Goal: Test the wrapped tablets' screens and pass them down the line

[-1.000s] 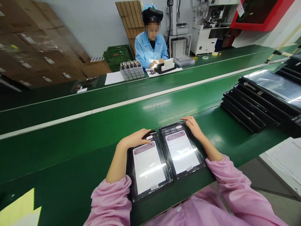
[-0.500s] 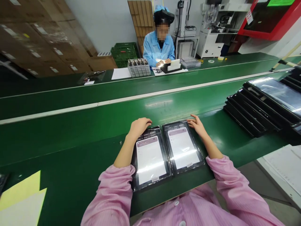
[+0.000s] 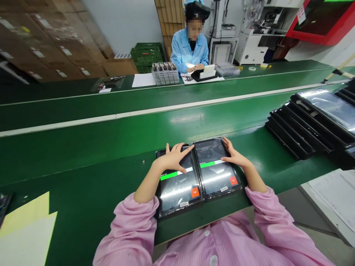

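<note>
Two black tablets lie side by side on the green bench in front of me. Each has a dark screen with a green-and-white bar across it and a red "Fail" square at lower right. Over the upper part of the left tablet (image 3: pixel 177 197) my left hand (image 3: pixel 173 159) is spread, fingers apart, holding nothing. My right hand (image 3: pixel 234 155) rests at the upper right edge of the right tablet (image 3: pixel 219 177), its fingers along the side and the thumb over the screen. That hand is open too. My left hand hides part of the left bar.
A stack of black-framed panels (image 3: pixel 299 129) stands to the right. Yellow and white paper sheets (image 3: pixel 30 232) lie at lower left. Across the raised green line, a person in blue (image 3: pixel 190 51) works beside a clear rack of parts (image 3: pixel 165 75). White papers (image 3: pixel 335 195) sit at lower right.
Both screens went from a white page to a dark one with a green bar and red square. My left hand moved over its tablet and spread; my right thumb came over its screen.
</note>
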`<state>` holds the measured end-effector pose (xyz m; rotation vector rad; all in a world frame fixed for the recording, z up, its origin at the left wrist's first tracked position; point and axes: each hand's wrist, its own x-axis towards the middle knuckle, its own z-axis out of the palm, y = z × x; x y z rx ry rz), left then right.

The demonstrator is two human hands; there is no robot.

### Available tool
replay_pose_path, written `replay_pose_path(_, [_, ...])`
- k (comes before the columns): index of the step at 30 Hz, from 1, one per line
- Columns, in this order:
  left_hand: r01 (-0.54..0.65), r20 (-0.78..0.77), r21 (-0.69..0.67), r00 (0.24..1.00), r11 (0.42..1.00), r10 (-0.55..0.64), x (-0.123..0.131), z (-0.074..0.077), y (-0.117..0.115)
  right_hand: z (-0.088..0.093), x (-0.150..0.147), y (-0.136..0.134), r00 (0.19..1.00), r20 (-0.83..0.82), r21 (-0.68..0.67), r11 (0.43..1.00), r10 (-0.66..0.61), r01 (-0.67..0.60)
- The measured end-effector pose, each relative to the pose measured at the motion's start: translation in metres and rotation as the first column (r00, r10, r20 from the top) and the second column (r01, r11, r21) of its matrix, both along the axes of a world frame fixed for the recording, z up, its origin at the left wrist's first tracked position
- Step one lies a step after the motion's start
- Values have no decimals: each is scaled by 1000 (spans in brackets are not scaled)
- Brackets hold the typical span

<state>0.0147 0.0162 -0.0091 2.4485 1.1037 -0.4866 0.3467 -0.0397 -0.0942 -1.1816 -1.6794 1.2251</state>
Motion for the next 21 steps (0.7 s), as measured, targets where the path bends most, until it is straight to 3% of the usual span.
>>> replay_pose_path(6, [-33, 63, -33, 997, 999, 36, -1, 3, 6, 2, 6, 1, 1000, -10, -11, 1000, 18, -18])
replay_pose_path(10, [-58, 141, 18, 988, 998, 55, 3, 1, 10, 0, 16, 0, 987, -93, -93, 988, -131, 122])
replay_pose_path(14, [-17, 150, 16, 989, 1000, 14, 10, -4, 9, -3, 22, 0, 953, -82, -197, 942, -292, 272])
replay_pose_path(21, [-49, 121, -12, 991, 999, 51, 17, 1, 7, 0, 21, 0, 929, -86, -256, 909, -360, 329])
